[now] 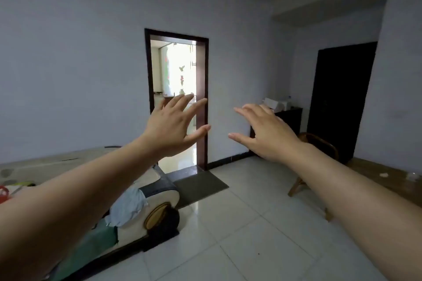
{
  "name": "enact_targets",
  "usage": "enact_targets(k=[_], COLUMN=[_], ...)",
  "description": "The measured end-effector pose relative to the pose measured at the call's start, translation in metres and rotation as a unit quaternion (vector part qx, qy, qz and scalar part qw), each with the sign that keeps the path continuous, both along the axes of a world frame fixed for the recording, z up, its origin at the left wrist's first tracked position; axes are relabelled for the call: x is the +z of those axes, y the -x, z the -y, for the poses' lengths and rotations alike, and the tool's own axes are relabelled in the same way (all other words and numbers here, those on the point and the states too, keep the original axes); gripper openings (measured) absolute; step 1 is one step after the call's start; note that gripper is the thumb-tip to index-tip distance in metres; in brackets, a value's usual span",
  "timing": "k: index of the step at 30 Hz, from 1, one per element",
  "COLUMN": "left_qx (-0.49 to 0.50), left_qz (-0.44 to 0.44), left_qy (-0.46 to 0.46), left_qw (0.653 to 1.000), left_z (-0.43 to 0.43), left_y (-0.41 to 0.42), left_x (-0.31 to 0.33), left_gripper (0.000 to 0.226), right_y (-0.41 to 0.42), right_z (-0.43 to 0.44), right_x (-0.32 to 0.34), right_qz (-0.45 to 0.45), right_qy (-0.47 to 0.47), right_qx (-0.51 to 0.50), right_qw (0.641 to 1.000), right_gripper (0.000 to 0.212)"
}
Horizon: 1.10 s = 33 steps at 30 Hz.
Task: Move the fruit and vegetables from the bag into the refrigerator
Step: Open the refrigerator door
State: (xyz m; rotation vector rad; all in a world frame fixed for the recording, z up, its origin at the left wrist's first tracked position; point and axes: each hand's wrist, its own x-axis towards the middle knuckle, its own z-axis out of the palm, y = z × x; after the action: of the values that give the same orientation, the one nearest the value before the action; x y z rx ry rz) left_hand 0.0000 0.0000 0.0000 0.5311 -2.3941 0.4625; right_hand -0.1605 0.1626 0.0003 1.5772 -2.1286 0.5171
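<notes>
Both my arms stretch out in front of me at chest height. My left hand (173,125) is spread with straight fingers and holds nothing. My right hand (265,132) is also spread, palm down, and holds nothing. The two hands are a short gap apart, in front of an open doorway (177,75). No bag, fruit, vegetables or refrigerator shows in this view.
A sofa (146,207) with cloth on its arm stands at the lower left. A grey mat (201,187) lies before the doorway. A dark cabinet (290,118), a wooden chair (319,143) and a wooden table (388,180) are on the right, by a dark door (342,98). The tiled floor (239,235) stretches ahead.
</notes>
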Motion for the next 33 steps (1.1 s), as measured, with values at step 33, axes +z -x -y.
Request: enact_targets(k=[33], left_qx=[-0.589], left_qz=[0.320], left_qy=[-0.162], left_qw=[0.724], left_z=[-0.540], left_y=[0.188], left_x=[-0.229], left_gripper=[0.053], right_y=[-0.089], right_z=[-0.565], right_x=[-0.247], right_qz=[0.282], right_qy=[0.015], right_qx=[-0.598], right_qw=[0.750], right_gripper=[0.065])
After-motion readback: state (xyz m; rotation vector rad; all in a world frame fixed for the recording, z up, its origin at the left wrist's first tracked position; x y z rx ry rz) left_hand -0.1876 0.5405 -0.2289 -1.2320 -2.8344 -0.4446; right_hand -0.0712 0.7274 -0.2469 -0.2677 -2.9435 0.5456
